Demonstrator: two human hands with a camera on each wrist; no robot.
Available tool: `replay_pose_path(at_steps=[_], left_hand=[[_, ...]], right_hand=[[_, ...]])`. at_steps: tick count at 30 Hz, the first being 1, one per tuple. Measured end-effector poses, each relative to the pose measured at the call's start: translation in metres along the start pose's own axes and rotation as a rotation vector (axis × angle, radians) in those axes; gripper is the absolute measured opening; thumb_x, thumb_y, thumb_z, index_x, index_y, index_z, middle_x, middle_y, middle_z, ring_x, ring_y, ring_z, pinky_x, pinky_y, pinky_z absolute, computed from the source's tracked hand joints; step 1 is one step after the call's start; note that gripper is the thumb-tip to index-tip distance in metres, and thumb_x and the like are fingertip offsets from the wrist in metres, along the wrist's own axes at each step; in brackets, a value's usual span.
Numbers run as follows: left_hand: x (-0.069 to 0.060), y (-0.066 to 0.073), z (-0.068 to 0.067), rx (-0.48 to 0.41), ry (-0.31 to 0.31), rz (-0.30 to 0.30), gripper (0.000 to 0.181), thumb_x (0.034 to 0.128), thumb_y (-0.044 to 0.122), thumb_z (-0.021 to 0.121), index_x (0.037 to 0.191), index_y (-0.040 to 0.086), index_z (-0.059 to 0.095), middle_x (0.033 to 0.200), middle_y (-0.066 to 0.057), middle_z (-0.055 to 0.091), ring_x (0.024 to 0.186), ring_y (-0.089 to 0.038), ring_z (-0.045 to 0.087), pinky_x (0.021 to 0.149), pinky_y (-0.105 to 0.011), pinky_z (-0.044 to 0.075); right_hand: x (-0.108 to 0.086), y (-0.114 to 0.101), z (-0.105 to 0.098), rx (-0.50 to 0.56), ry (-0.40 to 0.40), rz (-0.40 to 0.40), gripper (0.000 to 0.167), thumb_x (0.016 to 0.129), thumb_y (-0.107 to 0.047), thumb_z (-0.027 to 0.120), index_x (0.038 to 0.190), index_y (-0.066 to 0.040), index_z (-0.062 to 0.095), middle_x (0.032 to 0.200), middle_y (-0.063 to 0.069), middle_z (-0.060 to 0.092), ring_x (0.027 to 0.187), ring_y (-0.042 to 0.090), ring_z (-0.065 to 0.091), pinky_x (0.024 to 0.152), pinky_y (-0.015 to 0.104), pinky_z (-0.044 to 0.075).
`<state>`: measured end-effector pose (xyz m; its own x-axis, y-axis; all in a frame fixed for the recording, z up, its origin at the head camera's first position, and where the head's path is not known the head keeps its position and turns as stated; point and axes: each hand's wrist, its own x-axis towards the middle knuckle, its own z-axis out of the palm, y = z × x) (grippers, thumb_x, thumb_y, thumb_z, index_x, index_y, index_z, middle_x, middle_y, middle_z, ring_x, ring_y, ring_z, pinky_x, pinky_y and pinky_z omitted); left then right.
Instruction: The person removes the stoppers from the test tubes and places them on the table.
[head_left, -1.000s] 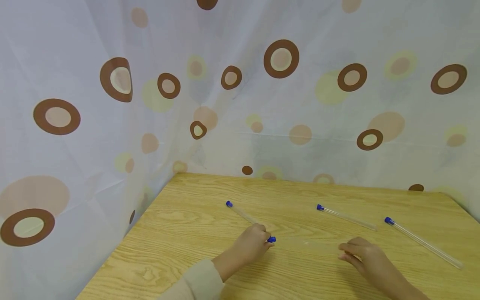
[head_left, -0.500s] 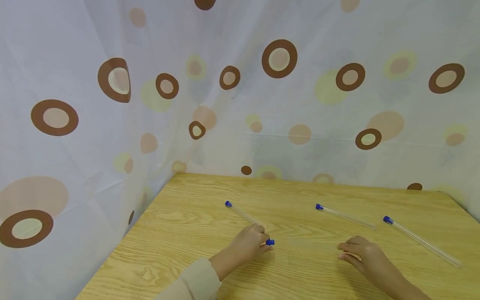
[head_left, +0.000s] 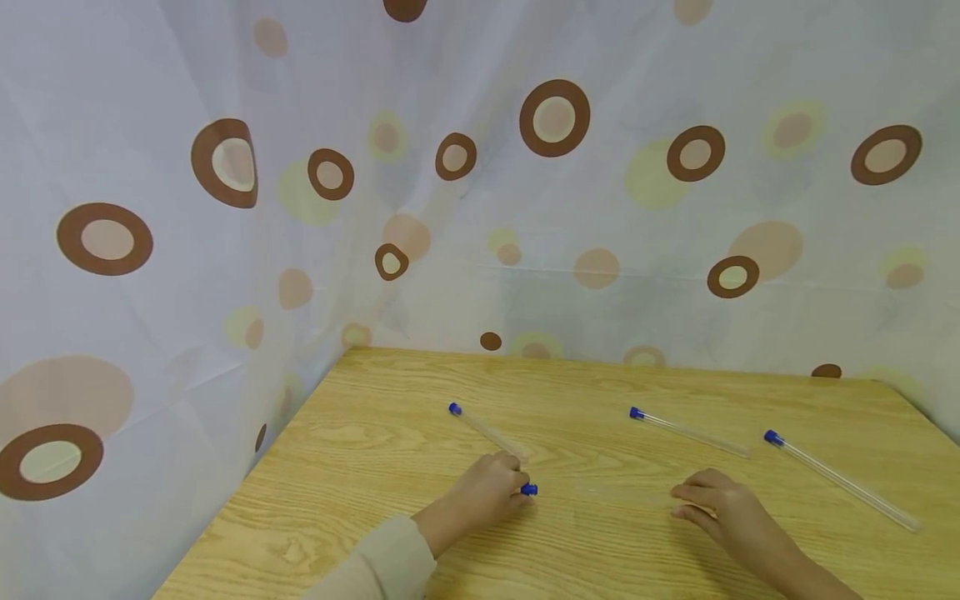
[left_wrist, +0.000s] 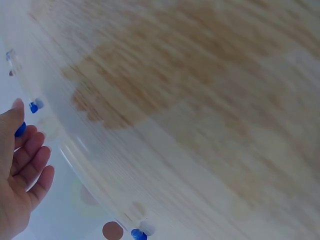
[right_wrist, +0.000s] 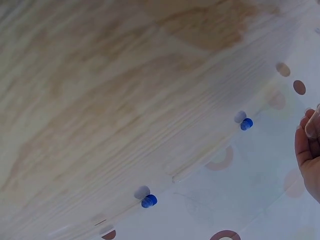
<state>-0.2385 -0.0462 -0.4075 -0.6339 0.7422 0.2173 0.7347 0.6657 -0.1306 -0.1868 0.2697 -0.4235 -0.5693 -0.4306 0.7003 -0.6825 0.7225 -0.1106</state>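
Note:
Between thumb and fingers, the left hand [head_left: 486, 493] pinches a blue cap [head_left: 529, 489]; in the left wrist view, that hand [left_wrist: 25, 172] shows the cap [left_wrist: 20, 130] at its thumb, the other fingers loosely bent. The right hand [head_left: 731, 512] pinches the right end of a faint clear tube [head_left: 630, 493], lying level between the hands. Bare wood shows between the cap and the tube's visible left part; exactly where the tube ends is hard to tell. At the edge of the right wrist view, the right hand [right_wrist: 311, 155] is partly cut off.
On the wooden table [head_left: 360, 500], a blue-capped tube [head_left: 487, 432] lies just beyond the left hand. Another capped tube [head_left: 693, 435] is behind the right hand, and a third [head_left: 847, 483] lies to its right. A patterned curtain [head_left: 450, 208] hangs behind and at left.
The left hand has moved slightly left and down with the blue cap, widening the distance to the right hand. The right hand has barely moved; the view has shifted slightly.

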Motion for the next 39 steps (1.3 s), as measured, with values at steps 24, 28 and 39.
replay_pose_path(at_steps=[24, 28, 39], left_hand=[[-0.002, -0.016, 0.011, 0.047, -0.045, -0.024, 0.027, 0.0842, 0.043, 0.059, 0.080, 0.018, 0.070, 0.066, 0.010, 0.046, 0.060, -0.002, 0.032, 0.055, -0.013, 0.030], [-0.001, -0.016, 0.012, 0.072, -0.044, -0.024, 0.027, 0.0840, 0.044, 0.059, 0.080, 0.019, 0.070, 0.066, 0.010, 0.047, 0.059, -0.001, 0.033, 0.054, -0.013, 0.030], [0.000, -0.017, 0.014, 0.182, -0.113, -0.028, 0.031, 0.0855, 0.048, 0.054, 0.085, 0.021, 0.070, 0.073, 0.010, 0.052, 0.065, -0.002, 0.043, 0.057, -0.015, 0.037]], right_hand=[[-0.009, 0.016, 0.008, -0.010, -0.019, 0.037, 0.017, 0.068, -0.010, 0.076, 0.078, 0.002, 0.071, 0.076, 0.000, 0.057, 0.069, -0.005, 0.048, 0.056, 0.005, 0.043], [-0.011, 0.016, 0.009, -0.016, -0.027, 0.052, 0.016, 0.069, -0.011, 0.075, 0.079, 0.001, 0.072, 0.077, 0.000, 0.057, 0.069, -0.006, 0.047, 0.054, 0.007, 0.043], [-0.014, 0.022, 0.015, -0.004, -0.008, -0.005, 0.019, 0.070, -0.017, 0.074, 0.075, 0.002, 0.072, 0.074, -0.003, 0.053, 0.067, -0.006, 0.043, 0.055, 0.003, 0.037]])
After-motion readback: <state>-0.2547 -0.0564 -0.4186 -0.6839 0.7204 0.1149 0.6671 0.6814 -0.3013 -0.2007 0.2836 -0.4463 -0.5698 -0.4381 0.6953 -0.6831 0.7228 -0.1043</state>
